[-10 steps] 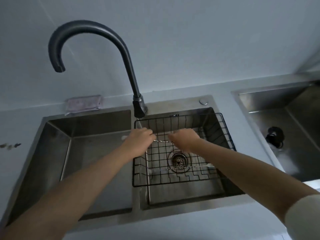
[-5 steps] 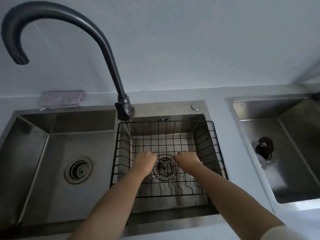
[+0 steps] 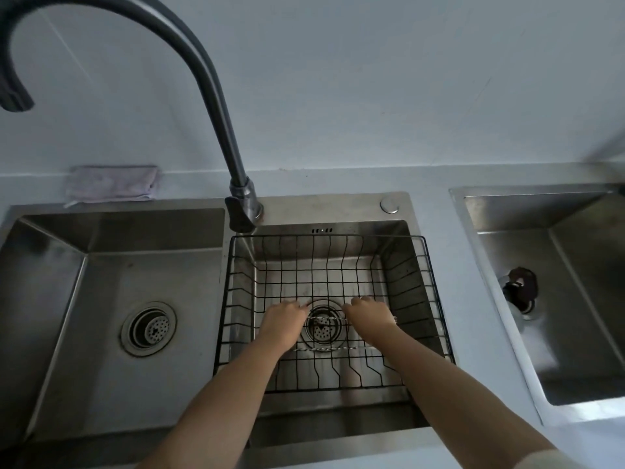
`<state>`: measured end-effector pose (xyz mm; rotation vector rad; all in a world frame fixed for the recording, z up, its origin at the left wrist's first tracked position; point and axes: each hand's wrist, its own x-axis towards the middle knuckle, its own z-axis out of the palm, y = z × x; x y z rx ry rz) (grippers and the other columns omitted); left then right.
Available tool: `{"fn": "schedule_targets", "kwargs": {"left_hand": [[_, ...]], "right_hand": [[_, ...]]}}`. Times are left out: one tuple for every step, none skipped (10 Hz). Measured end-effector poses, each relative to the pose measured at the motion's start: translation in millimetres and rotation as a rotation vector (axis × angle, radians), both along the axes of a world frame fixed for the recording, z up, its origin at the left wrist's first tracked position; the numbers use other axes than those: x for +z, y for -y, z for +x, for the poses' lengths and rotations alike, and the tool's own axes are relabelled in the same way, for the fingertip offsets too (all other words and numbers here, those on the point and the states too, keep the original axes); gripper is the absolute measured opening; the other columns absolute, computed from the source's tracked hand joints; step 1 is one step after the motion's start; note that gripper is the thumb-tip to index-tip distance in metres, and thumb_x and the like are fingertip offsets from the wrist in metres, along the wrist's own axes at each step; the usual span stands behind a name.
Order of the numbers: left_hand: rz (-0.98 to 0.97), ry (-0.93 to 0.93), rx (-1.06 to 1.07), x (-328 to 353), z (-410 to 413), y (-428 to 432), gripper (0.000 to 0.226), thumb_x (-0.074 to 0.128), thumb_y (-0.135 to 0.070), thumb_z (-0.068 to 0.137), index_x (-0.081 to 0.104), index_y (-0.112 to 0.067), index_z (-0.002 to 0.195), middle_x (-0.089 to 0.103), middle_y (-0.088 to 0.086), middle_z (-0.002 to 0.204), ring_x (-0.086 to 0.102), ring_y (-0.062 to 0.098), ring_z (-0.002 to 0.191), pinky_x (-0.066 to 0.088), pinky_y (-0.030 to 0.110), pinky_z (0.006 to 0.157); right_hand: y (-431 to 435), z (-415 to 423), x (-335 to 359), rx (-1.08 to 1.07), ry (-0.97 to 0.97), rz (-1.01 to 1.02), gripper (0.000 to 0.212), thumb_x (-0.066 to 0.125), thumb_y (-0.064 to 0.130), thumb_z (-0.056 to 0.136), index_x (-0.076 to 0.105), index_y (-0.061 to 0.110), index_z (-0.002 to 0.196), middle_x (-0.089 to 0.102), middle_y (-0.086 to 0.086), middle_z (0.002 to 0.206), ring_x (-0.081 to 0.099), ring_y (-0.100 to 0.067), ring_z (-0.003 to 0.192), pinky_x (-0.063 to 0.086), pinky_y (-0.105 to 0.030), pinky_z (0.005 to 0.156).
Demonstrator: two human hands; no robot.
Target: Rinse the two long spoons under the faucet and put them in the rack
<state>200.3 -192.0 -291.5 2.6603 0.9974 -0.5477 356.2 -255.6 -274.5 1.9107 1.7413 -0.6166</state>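
Observation:
Both my hands are down inside the black wire rack (image 3: 436, 299), which sits in the middle sink basin. A thin long spoon (image 3: 326, 319) with a twisted handle spans the gap between my left hand (image 3: 284, 324) and my right hand (image 3: 372, 320), just above the drain; each hand pinches one end. A second long spoon (image 3: 324, 349) lies flat on the rack floor, nearer me and partly under my forearms. The dark curved faucet (image 3: 216, 106) rises from behind the rack, its spout swung over the left basin. I see no water running.
The left basin (image 3: 101, 299) has a round drain strainer. A folded cloth (image 3: 111, 182) lies on the counter behind it. Another steel sink (image 3: 575, 299) with a dark stopper is at the right, across a strip of counter.
My hands dropped with the spoon from rack-rim height down to the rack floor over the drain. My view shifted right, so the faucet spout now sits at the far left.

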Motion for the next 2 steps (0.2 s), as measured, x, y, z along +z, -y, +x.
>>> {"fn": "schedule_targets", "kwargs": {"left_hand": [[0.006, 0.009, 0.004, 4, -1, -4, 0.032, 0.041, 0.004, 0.088, 0.053, -0.005, 0.116, 0.061, 0.013, 0.110, 0.057, 0.028, 0.102, 0.048, 0.037, 0.081], [0.035, 0.100, 0.015, 15, -4, -6, 0.024, 0.044, -0.007, 0.091, 0.058, -0.004, 0.111, 0.061, 0.012, 0.111, 0.054, 0.027, 0.106, 0.047, 0.036, 0.082]], "right_hand": [[0, -1, 0, -0.056, -0.015, 0.056, 0.034, 0.041, 0.004, 0.093, 0.046, 0.008, 0.127, 0.053, -0.012, 0.126, 0.049, -0.028, 0.118, 0.045, -0.036, 0.089], [1, -2, 8, -0.103, -0.014, 0.149, 0.031, 0.043, 0.011, 0.095, 0.045, 0.008, 0.126, 0.050, -0.010, 0.129, 0.045, -0.027, 0.121, 0.043, -0.035, 0.093]]}}
